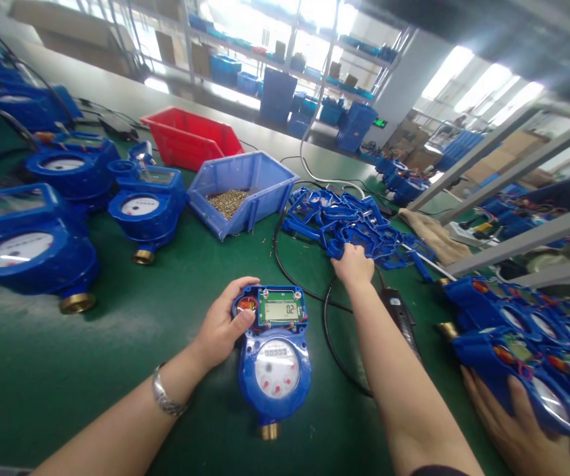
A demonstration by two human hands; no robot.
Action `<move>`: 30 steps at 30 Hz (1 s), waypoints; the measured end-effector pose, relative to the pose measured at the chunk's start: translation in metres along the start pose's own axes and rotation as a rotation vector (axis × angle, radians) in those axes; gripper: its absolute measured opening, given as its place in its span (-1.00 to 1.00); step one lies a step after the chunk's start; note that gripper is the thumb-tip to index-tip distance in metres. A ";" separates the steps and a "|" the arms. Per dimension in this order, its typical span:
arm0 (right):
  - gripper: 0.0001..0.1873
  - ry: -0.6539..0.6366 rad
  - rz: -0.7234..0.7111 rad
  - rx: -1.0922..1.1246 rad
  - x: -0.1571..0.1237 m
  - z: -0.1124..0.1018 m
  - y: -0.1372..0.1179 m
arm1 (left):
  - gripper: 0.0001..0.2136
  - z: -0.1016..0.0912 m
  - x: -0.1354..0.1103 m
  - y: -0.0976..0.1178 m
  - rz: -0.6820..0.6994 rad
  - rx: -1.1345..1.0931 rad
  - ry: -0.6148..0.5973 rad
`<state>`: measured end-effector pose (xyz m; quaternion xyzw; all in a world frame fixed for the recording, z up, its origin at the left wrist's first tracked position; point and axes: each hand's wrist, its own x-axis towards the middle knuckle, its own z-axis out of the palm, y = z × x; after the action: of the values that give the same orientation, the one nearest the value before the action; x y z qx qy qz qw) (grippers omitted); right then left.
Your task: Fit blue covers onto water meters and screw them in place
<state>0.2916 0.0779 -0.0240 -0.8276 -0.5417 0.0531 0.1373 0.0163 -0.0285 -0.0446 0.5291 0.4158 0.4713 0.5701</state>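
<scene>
My left hand [229,322] grips the upper left side of a blue water meter [275,370], thumb near its wires. The meter lies face up on the green table, its top compartment uncovered, with a lit-up circuit board and a display [284,311] that appears to read 0.2. Its round dial is below, and a brass fitting points toward me. Farther off, my right hand [354,264] is closed at the near edge of a heap of blue plastic frames [349,215]. Its fingers curl around one frame, their tips partly hidden.
A blue bin [270,188] of small brass-coloured screws stands behind, beside a red bin [190,139]. More meters [141,205] stand at left. A black power tool [399,317] and its cable lie right of my forearm. Another person's hand [518,423] touches meters at right.
</scene>
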 end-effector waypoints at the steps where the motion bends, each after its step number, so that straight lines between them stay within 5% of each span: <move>1: -0.63 -0.002 -0.005 -0.033 0.001 0.004 0.001 | -0.36 0.000 0.000 -0.001 0.016 0.014 -0.003; 5: -0.76 0.045 -0.025 -0.054 0.001 0.008 0.004 | -0.35 -0.002 0.001 -0.007 0.129 0.088 0.012; 9: -0.73 0.140 -0.044 0.121 -0.004 -0.005 0.004 | -0.47 -0.006 0.000 -0.007 0.410 0.293 0.206; 11: -0.72 0.181 -0.045 0.282 -0.010 -0.013 0.006 | -0.64 -0.006 -0.003 0.003 0.582 0.453 0.301; 14: -0.67 0.185 -0.045 0.584 -0.026 -0.024 0.012 | -0.79 0.000 -0.009 0.031 0.752 0.768 0.258; 20: -0.57 0.156 -0.006 1.091 -0.080 -0.056 0.025 | -0.67 0.028 -0.015 0.066 0.564 1.303 0.086; 25: -0.57 0.096 0.088 1.377 -0.131 -0.077 0.033 | -0.81 0.035 -0.014 0.065 0.490 1.370 0.058; 30: -0.53 -0.070 0.217 1.666 -0.172 -0.075 0.036 | -0.85 0.033 -0.013 0.063 0.477 1.345 0.055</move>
<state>0.2712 -0.1049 0.0275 -0.5010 -0.2469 0.4741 0.6806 0.0397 -0.0489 0.0211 0.8305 0.5036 0.2379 -0.0093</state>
